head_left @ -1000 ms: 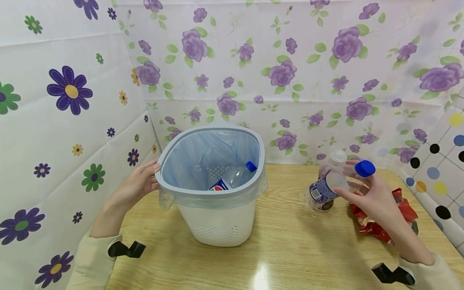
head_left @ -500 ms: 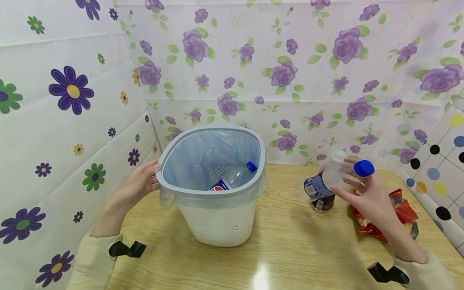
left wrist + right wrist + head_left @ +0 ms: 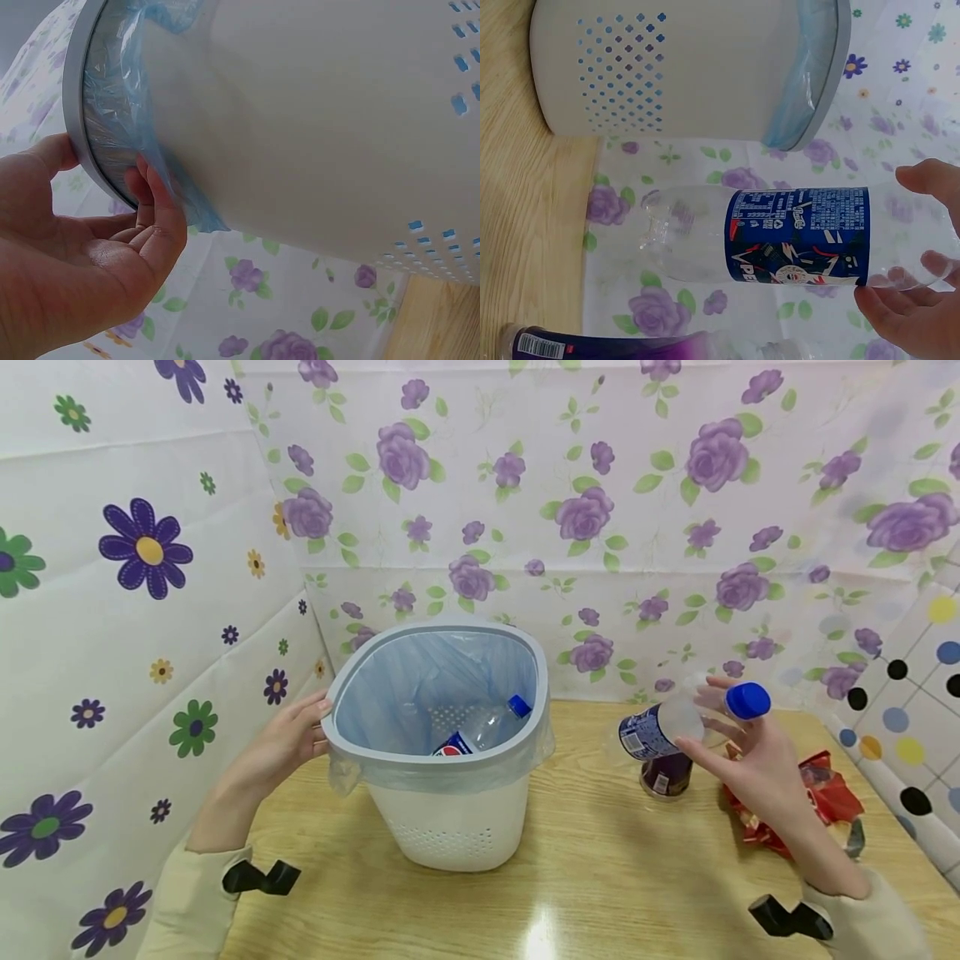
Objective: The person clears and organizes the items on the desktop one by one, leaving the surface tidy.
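My left hand (image 3: pixel 281 743) holds the grey rim (image 3: pixel 73 105) of a white trash bin (image 3: pixel 457 818), its thumb on the rim and its fingers curled by the edge of the blue liner (image 3: pixel 131 82). Over the table at the right, my right hand (image 3: pixel 761 768) grips a clear plastic bottle (image 3: pixel 647 733) near its neck. This bottle has a blue cap (image 3: pixel 748 700) and a blue label (image 3: pixel 799 236), and it tilts with its base towards the bin. Inside the bin lies another clear bottle (image 3: pixel 487 727) with a blue cap.
A bottle with a dark purple label (image 3: pixel 666 777) stands on the table (image 3: pixel 592 877), partly hidden behind the held bottle. Beside it, under my right forearm, lies a crumpled red wrapper (image 3: pixel 832 793). Flower-patterned sheets (image 3: pixel 510 527) close off the back and left.
My right hand has moved slightly left with the bottle, whose base has swung up and towards the bin. The left hand stays at the rim.
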Demonstrator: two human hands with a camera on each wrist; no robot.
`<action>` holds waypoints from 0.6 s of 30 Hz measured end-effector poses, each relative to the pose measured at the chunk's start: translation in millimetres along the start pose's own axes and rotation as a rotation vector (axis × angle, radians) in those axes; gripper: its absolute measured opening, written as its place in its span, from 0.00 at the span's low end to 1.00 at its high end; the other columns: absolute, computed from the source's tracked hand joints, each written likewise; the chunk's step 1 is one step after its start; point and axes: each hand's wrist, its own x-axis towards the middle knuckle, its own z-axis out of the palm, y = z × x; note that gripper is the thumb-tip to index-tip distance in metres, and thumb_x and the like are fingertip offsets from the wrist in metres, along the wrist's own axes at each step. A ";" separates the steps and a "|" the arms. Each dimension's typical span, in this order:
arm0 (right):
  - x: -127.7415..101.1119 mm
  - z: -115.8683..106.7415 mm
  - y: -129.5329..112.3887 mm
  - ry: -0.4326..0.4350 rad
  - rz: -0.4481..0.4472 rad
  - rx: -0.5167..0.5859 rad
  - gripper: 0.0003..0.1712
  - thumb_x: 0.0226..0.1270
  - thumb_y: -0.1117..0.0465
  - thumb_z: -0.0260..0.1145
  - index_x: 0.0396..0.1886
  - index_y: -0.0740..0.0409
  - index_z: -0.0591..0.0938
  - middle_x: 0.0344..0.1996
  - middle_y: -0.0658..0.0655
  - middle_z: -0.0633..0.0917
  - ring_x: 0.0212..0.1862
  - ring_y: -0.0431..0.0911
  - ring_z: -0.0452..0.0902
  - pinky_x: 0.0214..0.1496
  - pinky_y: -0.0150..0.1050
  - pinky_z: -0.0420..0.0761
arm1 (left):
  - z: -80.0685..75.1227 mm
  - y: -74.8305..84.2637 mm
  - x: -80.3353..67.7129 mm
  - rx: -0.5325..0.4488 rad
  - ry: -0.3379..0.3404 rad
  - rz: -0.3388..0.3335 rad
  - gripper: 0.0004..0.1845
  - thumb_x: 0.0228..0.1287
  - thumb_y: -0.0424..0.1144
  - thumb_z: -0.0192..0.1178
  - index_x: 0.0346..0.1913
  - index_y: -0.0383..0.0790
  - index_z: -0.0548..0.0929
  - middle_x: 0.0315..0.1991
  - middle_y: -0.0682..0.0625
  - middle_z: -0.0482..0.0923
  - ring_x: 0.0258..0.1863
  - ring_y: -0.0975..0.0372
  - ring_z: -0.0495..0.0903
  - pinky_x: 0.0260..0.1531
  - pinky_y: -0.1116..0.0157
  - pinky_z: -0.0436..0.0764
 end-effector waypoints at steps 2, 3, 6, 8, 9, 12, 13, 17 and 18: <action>0.6 1.7 -2.1 0.010 -0.012 0.015 0.47 0.50 0.74 0.74 0.70 0.54 0.65 0.60 0.44 0.76 0.56 0.25 0.72 0.51 0.15 0.73 | 0.0 0.7 -0.1 0.001 0.001 -0.004 0.28 0.79 0.40 0.36 0.73 0.27 0.53 0.53 0.55 0.77 0.48 0.67 0.81 0.48 0.70 0.81; 0.9 2.3 -3.2 0.013 -0.015 0.023 0.47 0.50 0.75 0.74 0.70 0.53 0.65 0.59 0.42 0.76 0.56 0.25 0.72 0.51 0.15 0.73 | 0.0 1.1 -0.4 0.003 0.001 -0.004 0.27 0.79 0.40 0.36 0.73 0.27 0.54 0.53 0.55 0.77 0.48 0.67 0.81 0.48 0.70 0.81; 1.5 3.1 -6.6 0.018 -0.021 0.055 0.48 0.51 0.76 0.73 0.71 0.53 0.64 0.59 0.38 0.75 0.56 0.26 0.73 0.52 0.16 0.73 | 0.4 2.7 -1.2 0.011 0.004 -0.003 0.27 0.79 0.41 0.36 0.73 0.28 0.54 0.53 0.55 0.77 0.49 0.66 0.81 0.48 0.70 0.81; 2.1 3.7 -8.8 0.025 -0.033 0.079 0.48 0.50 0.78 0.72 0.71 0.54 0.64 0.59 0.38 0.75 0.55 0.28 0.75 0.52 0.17 0.74 | 0.5 3.6 -1.9 0.014 0.004 0.001 0.27 0.79 0.41 0.36 0.73 0.28 0.55 0.54 0.55 0.77 0.50 0.66 0.81 0.49 0.70 0.81; 2.2 4.0 -10.1 0.029 -0.041 0.086 0.48 0.50 0.78 0.72 0.71 0.54 0.64 0.59 0.38 0.75 0.55 0.28 0.75 0.52 0.17 0.74 | 0.7 3.8 -2.0 0.016 0.003 0.002 0.27 0.79 0.40 0.36 0.73 0.27 0.54 0.54 0.55 0.77 0.50 0.66 0.81 0.49 0.70 0.81; 3.2 4.8 -14.3 0.043 -0.069 0.104 0.48 0.49 0.81 0.70 0.70 0.56 0.64 0.59 0.39 0.76 0.56 0.29 0.76 0.53 0.18 0.74 | 0.7 4.1 -1.9 0.015 0.002 0.002 0.28 0.79 0.40 0.36 0.73 0.27 0.53 0.53 0.55 0.77 0.50 0.66 0.81 0.49 0.70 0.81; 3.6 5.1 -15.8 0.049 -0.080 0.107 0.48 0.49 0.81 0.70 0.70 0.57 0.64 0.59 0.40 0.76 0.56 0.30 0.76 0.54 0.18 0.74 | 0.5 4.0 -1.8 0.014 0.001 0.001 0.28 0.79 0.40 0.36 0.73 0.27 0.53 0.53 0.55 0.78 0.50 0.66 0.81 0.49 0.70 0.81; 4.7 6.1 -21.0 0.072 -0.122 0.108 0.48 0.47 0.83 0.70 0.69 0.60 0.64 0.59 0.44 0.76 0.57 0.32 0.75 0.55 0.19 0.74 | 0.0 3.6 -1.3 0.006 0.000 -0.003 0.28 0.79 0.40 0.37 0.73 0.27 0.53 0.53 0.55 0.78 0.49 0.66 0.81 0.48 0.70 0.81; 4.8 6.4 -21.9 0.075 -0.137 0.106 0.49 0.46 0.84 0.70 0.69 0.60 0.65 0.59 0.46 0.76 0.57 0.32 0.76 0.55 0.19 0.74 | -0.1 3.5 -1.3 0.005 0.000 -0.004 0.28 0.79 0.40 0.37 0.73 0.27 0.53 0.53 0.55 0.78 0.49 0.66 0.81 0.48 0.70 0.81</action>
